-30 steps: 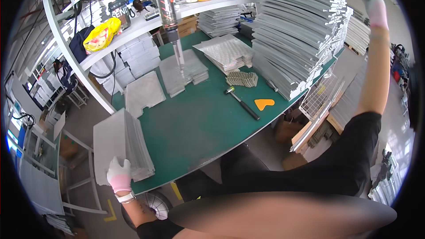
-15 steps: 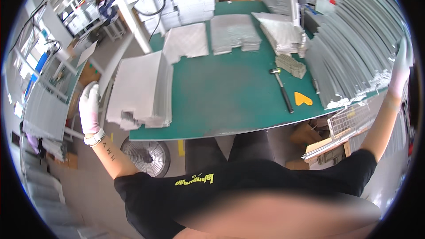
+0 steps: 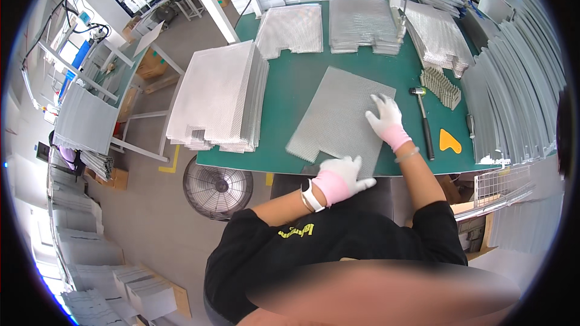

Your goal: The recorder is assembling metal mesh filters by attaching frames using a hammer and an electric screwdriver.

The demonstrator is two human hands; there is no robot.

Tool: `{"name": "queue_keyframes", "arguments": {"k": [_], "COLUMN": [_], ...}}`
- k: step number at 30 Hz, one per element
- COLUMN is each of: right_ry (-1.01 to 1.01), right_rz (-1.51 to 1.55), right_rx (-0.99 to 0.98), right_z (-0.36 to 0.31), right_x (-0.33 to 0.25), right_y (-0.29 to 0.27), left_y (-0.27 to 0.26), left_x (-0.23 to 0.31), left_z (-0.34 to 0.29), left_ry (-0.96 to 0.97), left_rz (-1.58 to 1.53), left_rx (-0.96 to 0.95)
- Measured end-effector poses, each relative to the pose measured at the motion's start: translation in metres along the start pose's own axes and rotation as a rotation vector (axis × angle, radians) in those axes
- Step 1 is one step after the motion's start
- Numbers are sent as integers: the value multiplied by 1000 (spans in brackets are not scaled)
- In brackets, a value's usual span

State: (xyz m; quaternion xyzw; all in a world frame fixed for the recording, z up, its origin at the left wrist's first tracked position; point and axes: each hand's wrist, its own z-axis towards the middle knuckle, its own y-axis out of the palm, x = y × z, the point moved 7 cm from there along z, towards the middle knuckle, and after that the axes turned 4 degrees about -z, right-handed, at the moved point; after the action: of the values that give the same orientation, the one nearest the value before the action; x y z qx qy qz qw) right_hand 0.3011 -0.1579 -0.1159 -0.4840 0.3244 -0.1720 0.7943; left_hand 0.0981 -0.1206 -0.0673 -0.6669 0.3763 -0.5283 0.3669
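A grey honeycomb-mesh panel (image 3: 338, 108) with a notch in its near edge lies tilted on the green table, its near end reaching the front edge. My right hand (image 3: 386, 122), in a white glove with a pink cuff, rests on the panel's right side with fingers spread. My left hand (image 3: 339, 176), gloved the same way, is at the panel's near edge. Its fingers and thumb are apart, and whether it presses on the panel is hard to tell. To the right of the panel lie a black-handled hammer (image 3: 426, 124) and a yellow scraper-like piece (image 3: 449, 141).
A tall stack of notched panels (image 3: 211, 93) stands on the table's left, with more stacks (image 3: 365, 24) along the back. Long grey sheets (image 3: 519, 84) line the right side. A small zigzag metal bundle (image 3: 441, 87) sits by the hammer. A floor fan (image 3: 217, 187) stands below.
My right hand has come in from the sheets at far right, and my left from beside the table. A mesh panel now lies on the formerly bare tabletop. The view has shifted.
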Motion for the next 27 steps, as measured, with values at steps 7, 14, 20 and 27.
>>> {"name": "queue_keyframes", "arguments": {"k": [7,14,20,27], "right_ry": [-279,-315,-213,-243], "right_rz": [-156,-106,-106,-83], "right_rx": [-224,-210,-249,-239], "right_z": [27,39,30,37], "right_x": [2,-15,5,-5], "right_y": [26,23,19,18], "left_y": [-70,-174,-179,-182], "left_x": [-101,-317,-372,-446], "left_z": [130,257,290,312], "left_ry": [-136,-763,-876,-915], "left_rz": [-96,218,233,197], "left_rx": [264,604,491,365]}}
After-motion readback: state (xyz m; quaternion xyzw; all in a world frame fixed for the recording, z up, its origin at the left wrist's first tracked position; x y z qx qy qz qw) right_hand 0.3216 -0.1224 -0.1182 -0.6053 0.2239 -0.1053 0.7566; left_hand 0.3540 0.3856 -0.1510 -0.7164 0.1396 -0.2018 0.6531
